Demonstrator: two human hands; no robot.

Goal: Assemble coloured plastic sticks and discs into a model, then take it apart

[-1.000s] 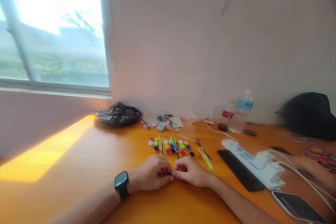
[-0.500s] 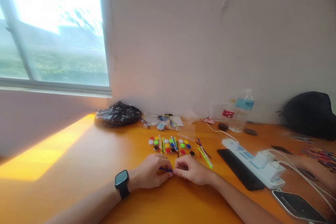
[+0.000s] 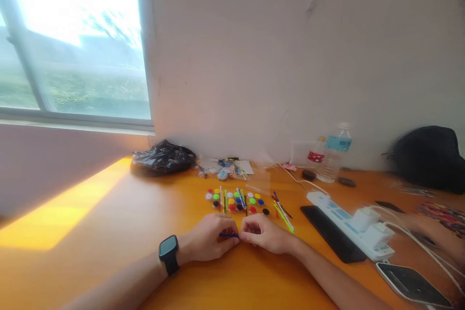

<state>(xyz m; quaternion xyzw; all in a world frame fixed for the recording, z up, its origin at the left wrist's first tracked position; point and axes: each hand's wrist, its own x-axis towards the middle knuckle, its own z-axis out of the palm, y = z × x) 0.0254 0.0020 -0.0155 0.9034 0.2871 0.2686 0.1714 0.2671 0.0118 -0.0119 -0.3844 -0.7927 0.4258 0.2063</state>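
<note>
My left hand [image 3: 214,236], with a dark watch on its wrist, is closed in a pinch on a thin dark blue plastic strip [image 3: 228,235]. Facing it, my right hand [image 3: 267,235] has thumb and forefinger pressed together at the strip's right end, where the fingertips hide detail. Just beyond both hands lie several small round pots with coloured tops, such as a red one [image 3: 253,210]. Thin coloured strips lie among them, and a loose group of strips [image 3: 283,213] is to the right.
A black plastic bag [image 3: 163,157] sits at the back left. To the right are a black phone-like slab [image 3: 332,233], a white power strip [image 3: 348,225] with cables, a phone [image 3: 414,283] and a water bottle [image 3: 332,157]. Another person's arm [image 3: 436,237] shows at the right edge.
The blue strip has shifted very slightly between my fingers. Both hands stay almost in the same place and keep their pinch.
</note>
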